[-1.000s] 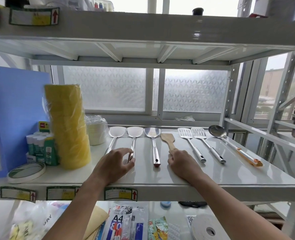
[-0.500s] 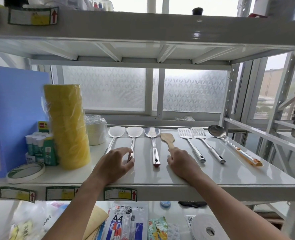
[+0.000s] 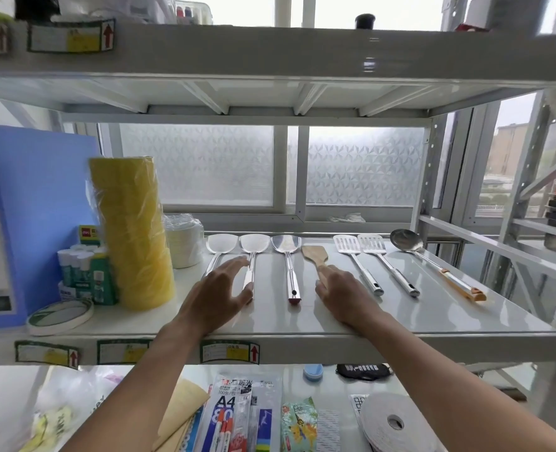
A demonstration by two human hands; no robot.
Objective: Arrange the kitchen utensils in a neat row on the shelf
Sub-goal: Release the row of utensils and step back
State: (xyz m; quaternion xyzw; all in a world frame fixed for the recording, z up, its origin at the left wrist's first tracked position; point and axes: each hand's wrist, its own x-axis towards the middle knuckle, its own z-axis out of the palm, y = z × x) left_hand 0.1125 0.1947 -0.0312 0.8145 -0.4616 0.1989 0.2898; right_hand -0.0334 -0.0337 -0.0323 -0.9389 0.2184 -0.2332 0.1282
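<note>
Several utensils lie side by side on the white shelf (image 3: 433, 321), heads toward the window. From the left: three steel turners (image 3: 222, 244) (image 3: 254, 244) (image 3: 286, 244), a wooden spatula (image 3: 314, 254), two slotted spatulas (image 3: 345, 244) (image 3: 371, 245), and a ladle (image 3: 403, 239) with an orange handle, angled to the right. My left hand (image 3: 218, 295) lies over the handles of the two leftmost turners, fingers spread, thumb against the second handle. My right hand (image 3: 345, 295) covers the wooden spatula's handle, thumb and fingers closed on it.
A tall yellow roll stack (image 3: 131, 233), glue sticks (image 3: 78, 265), a tape ring (image 3: 60, 316) and a blue folder (image 3: 25, 207) fill the shelf's left end. A wrapped white stack (image 3: 185, 243) stands behind the leftmost turner. The upper shelf (image 3: 270, 57) hangs overhead. Stationery lies below.
My left hand's fingers have stretched out and spread over the turner handles. My right hand has edged slightly forward along the wooden spatula's handle. The utensils have hardly shifted.
</note>
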